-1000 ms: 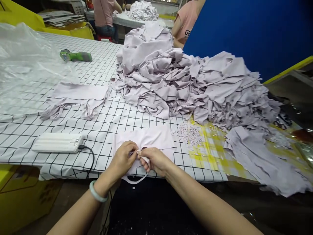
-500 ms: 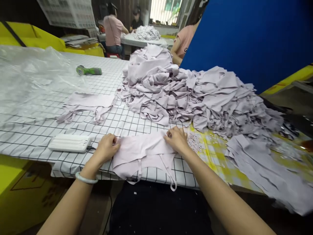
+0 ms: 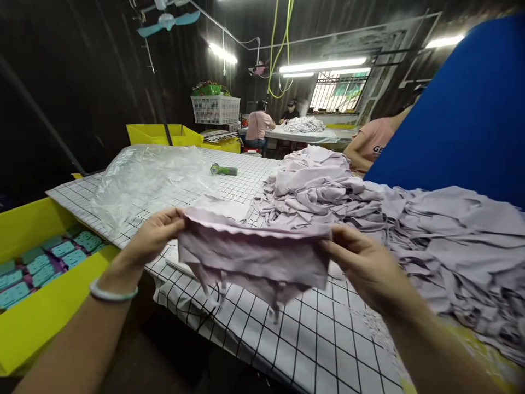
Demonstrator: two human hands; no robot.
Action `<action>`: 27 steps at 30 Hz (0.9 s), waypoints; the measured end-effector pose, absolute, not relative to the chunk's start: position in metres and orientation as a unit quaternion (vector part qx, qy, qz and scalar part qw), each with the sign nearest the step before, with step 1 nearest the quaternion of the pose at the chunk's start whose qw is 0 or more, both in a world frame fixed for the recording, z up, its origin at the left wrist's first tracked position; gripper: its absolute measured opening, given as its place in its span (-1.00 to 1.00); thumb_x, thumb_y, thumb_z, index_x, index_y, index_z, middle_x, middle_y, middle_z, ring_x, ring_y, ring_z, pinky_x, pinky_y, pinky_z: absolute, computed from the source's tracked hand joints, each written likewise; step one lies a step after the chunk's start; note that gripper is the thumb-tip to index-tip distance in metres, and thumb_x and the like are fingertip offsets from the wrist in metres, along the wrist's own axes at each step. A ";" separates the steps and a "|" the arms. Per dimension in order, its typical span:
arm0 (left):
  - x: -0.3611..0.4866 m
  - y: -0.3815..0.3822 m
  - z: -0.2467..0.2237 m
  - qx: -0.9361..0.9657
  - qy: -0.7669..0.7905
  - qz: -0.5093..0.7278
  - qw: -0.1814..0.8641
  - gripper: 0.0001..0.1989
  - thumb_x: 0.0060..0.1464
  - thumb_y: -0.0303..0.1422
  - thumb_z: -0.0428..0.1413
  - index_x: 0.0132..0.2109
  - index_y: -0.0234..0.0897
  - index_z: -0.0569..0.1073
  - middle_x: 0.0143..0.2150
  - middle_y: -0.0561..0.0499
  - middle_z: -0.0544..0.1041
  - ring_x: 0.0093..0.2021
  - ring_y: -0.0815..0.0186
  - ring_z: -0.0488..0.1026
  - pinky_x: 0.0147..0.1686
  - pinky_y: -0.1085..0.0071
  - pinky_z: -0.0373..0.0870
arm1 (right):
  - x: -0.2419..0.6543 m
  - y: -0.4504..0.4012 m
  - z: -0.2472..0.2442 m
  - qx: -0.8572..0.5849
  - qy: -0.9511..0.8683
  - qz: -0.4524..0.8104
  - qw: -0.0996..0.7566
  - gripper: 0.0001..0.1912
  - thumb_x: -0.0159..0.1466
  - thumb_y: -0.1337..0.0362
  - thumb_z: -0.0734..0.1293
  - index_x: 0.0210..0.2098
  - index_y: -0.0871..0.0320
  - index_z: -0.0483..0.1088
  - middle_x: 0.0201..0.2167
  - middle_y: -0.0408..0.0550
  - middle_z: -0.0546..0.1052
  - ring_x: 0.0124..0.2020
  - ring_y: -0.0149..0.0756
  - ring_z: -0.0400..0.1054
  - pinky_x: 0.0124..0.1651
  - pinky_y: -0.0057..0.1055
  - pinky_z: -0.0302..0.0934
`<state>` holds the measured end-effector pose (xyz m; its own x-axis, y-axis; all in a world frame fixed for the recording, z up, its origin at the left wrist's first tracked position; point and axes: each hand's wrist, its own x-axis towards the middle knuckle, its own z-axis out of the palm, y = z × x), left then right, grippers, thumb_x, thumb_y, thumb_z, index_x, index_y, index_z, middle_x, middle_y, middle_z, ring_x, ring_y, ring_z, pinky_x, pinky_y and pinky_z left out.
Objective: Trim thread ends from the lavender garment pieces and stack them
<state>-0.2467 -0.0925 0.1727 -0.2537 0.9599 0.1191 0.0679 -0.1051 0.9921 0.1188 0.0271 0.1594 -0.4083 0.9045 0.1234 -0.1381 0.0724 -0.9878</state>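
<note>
A pale pink camisole top [image 3: 254, 249] hangs stretched between my hands above the table, its thin straps dangling below. My left hand [image 3: 158, 235], with a pale bangle at the wrist, pinches one upper corner. The opposite corner is gripped by my right hand [image 3: 363, 262], thumb and fingers closed on the cloth. Behind it another pale pink garment [image 3: 223, 208] lies on the table, partly hidden. A white block-shaped device [image 3: 178, 260] is mostly covered by the held top.
A big heap of pale pink garments [image 3: 311, 183] spreads to the right, beside a blue panel [image 3: 459, 120]. A clear plastic bag [image 3: 151, 175] and a green tool [image 3: 223, 169] lie on the checked tablecloth [image 3: 311, 328]. A yellow bin [image 3: 53, 328] holds teal packs at left. Co-workers sit farther back.
Both hands have lifted the camisole top off the table, and it now hangs in the air. My view has tilted up and turned left, showing the yellow bin and the ceiling lights.
</note>
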 end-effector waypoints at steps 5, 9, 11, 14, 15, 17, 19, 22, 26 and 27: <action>-0.333 -0.060 0.210 0.431 0.619 0.586 0.297 -0.54 -0.27 -0.12 0.45 -0.28 -0.35 0.57 -0.40 -0.01 0.52 -0.46 0.38 0.40 -0.50 0.51 0.39 | 0.011 0.062 0.156 -0.246 -0.578 0.642 0.440 -0.60 0.03 -0.02 0.54 -0.37 0.13 0.43 -0.42 -0.15 0.48 -0.41 -0.37 0.33 -0.36 -0.43 0.29; -0.398 -0.011 0.207 0.434 0.679 0.505 0.309 -0.54 -0.29 -0.09 0.44 -0.30 -0.33 0.56 -0.37 -0.03 0.53 -0.41 0.31 0.42 -0.45 0.43 0.39 | -0.057 0.095 0.121 -0.283 -0.585 0.651 0.393 -0.59 0.12 -0.09 0.41 -0.31 0.12 0.34 -0.45 -0.17 0.45 -0.47 -0.37 0.29 -0.43 -0.44 0.25; -0.420 0.027 0.194 0.442 0.708 0.458 0.306 -0.55 -0.30 -0.09 0.43 -0.34 -0.32 0.55 -0.39 -0.01 0.51 -0.42 0.31 0.40 -0.44 0.41 0.35 | -0.083 0.121 0.100 -0.345 -0.621 0.596 0.375 -0.61 0.20 -0.10 0.30 -0.27 0.11 0.32 -0.44 -0.15 0.47 -0.47 -0.33 0.32 -0.42 -0.42 0.25; -0.432 0.091 0.160 0.439 0.748 0.422 0.265 -0.61 -0.29 -0.12 0.39 -0.41 -0.31 0.50 -0.48 0.05 0.45 -0.48 0.35 0.33 -0.47 0.42 0.26 | -0.113 0.169 0.070 -0.440 -0.659 0.493 0.359 -0.71 0.26 0.02 0.19 -0.28 0.12 0.31 -0.43 -0.10 0.49 -0.42 -0.27 0.36 -0.37 -0.39 0.24; -0.431 0.111 0.145 0.435 0.758 0.415 0.255 -0.64 -0.28 -0.13 0.38 -0.44 -0.31 0.48 -0.52 0.08 0.41 -0.50 0.37 0.29 -0.49 0.43 0.22 | -0.120 0.183 0.061 -0.464 -0.662 0.471 0.353 -0.76 0.25 0.08 0.19 -0.30 0.12 0.31 -0.44 -0.08 0.48 -0.40 -0.24 0.36 -0.35 -0.37 0.23; -0.426 0.143 0.115 0.428 0.771 0.399 0.249 -0.67 -0.26 -0.17 0.34 -0.50 -0.30 0.44 -0.60 0.11 0.34 -0.55 0.38 0.24 -0.51 0.43 0.17 | -0.130 0.207 0.044 -0.499 -0.668 0.438 0.336 -0.89 0.20 0.22 0.21 -0.33 0.12 0.31 -0.46 -0.07 0.47 -0.37 -0.21 0.38 -0.31 -0.35 0.22; -0.423 0.164 0.088 0.421 0.787 0.378 0.247 -0.70 -0.26 -0.20 0.32 -0.54 -0.30 0.41 -0.64 0.12 0.31 -0.58 0.37 0.23 -0.52 0.41 0.16 | -0.134 0.221 0.030 -0.520 -0.682 0.409 0.312 -0.88 0.14 0.35 0.22 -0.31 0.11 0.33 -0.47 -0.08 0.48 -0.36 -0.19 0.39 -0.27 -0.34 0.23; -0.428 0.183 0.061 0.413 0.805 0.363 0.221 -0.77 -0.25 -0.27 0.27 -0.52 -0.29 0.40 -0.64 0.11 0.33 -0.58 0.35 0.24 -0.49 0.39 0.18 | -0.134 0.228 0.016 -0.525 -0.711 0.373 0.282 -0.70 0.13 0.45 0.20 -0.16 0.12 0.36 -0.40 -0.07 0.52 -0.30 -0.19 0.42 -0.19 -0.34 0.25; -0.442 0.198 0.047 0.418 0.817 0.364 0.158 -0.86 -0.17 -0.36 0.18 -0.41 -0.29 0.39 -0.51 0.06 0.42 -0.46 0.31 0.33 -0.37 0.39 0.27 | -0.134 0.225 0.015 -0.531 -0.738 0.323 0.262 -0.43 0.16 0.54 0.17 0.16 0.17 0.28 -0.04 0.16 0.53 -0.01 -0.08 0.40 0.05 -0.22 0.21; -0.443 0.201 0.045 0.424 0.818 0.360 0.146 -0.86 -0.15 -0.37 0.17 -0.38 -0.30 0.41 -0.47 0.03 0.45 -0.42 0.30 0.35 -0.33 0.39 0.29 | -0.136 0.223 0.016 -0.524 -0.756 0.298 0.257 -0.38 0.17 0.56 0.15 0.22 0.19 0.24 0.10 0.22 0.46 0.12 -0.02 0.33 0.14 -0.15 0.14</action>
<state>-0.4434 0.2005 0.0447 -0.5981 0.7987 0.0659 0.5885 0.3819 0.7126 -0.1364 0.2230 0.0160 -0.3200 0.9444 0.0756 0.6379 0.2738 -0.7198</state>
